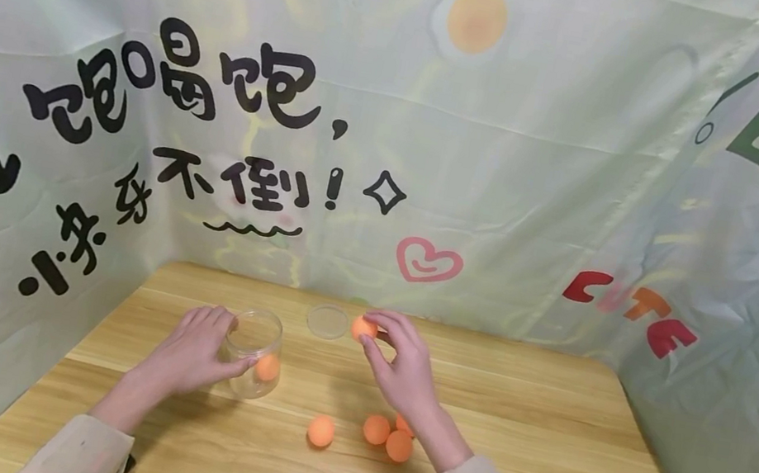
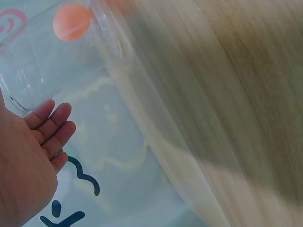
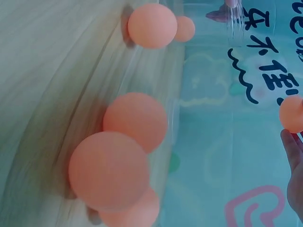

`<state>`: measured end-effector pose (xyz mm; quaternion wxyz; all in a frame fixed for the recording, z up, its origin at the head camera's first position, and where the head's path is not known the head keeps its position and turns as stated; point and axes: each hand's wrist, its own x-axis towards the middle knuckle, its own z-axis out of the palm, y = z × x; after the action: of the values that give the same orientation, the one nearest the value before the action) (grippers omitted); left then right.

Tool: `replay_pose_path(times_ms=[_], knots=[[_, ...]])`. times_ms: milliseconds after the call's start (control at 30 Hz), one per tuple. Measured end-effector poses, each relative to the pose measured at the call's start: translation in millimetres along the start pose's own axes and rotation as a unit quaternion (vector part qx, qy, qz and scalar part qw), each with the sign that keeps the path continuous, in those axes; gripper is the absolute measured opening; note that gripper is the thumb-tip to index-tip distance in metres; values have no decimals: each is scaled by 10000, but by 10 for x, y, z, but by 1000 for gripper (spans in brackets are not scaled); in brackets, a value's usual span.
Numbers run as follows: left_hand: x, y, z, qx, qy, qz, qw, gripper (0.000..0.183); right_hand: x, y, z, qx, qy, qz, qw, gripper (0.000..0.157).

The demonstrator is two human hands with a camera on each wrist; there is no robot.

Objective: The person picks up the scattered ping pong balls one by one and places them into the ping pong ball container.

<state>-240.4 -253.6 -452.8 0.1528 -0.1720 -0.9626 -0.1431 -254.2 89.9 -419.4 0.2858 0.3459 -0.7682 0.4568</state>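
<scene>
A clear round jar stands upright at the left of the table with one orange ball inside it. My left hand holds the jar from its left side, thumb at the front and fingers near the rim. In the left wrist view, fingertips lie right by the jar's mouth. Raised over the table's back part, my right hand pinches another orange ball between thumb and fingers. The same ball shows at the right edge of the right wrist view.
A single orange ball lies on the wooden table between the forearms. Several more balls cluster close to the right forearm. A clear round lid lies flat at the back. Printed cloth walls the table's back and sides.
</scene>
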Motion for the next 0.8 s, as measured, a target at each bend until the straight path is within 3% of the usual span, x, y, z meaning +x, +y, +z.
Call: replay_pose_path(times_ms=[800], knots=[[3,4,7,22,-26,-9,10000,70,197,-132,290,222,-203,-110,9995,27]])
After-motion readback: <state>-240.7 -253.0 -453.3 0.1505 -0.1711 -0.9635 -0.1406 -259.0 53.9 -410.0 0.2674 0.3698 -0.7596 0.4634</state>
